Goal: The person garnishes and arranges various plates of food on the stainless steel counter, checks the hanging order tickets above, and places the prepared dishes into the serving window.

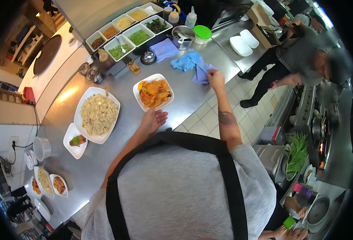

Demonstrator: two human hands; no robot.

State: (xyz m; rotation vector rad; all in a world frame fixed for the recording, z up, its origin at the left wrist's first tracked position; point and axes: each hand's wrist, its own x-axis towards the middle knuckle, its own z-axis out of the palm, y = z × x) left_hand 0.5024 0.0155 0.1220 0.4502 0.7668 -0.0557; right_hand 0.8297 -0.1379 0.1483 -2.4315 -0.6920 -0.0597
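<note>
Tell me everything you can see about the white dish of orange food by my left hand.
The white dish is a squarish, shallow bowl with rounded corners and a smooth look, perhaps ceramic or plastic. It sits upright on the metal counter. Glossy orange, saucy pieces fill much of it, with bits of green and yellow. Your left hand is at its near rim; whether they touch is unclear.

Plate: no readable mark
Cloth: no readable print
Bottle: no legible label
Tub: no lettering to read
Carton: any print too small to read
Shirt: no readable text
</note>
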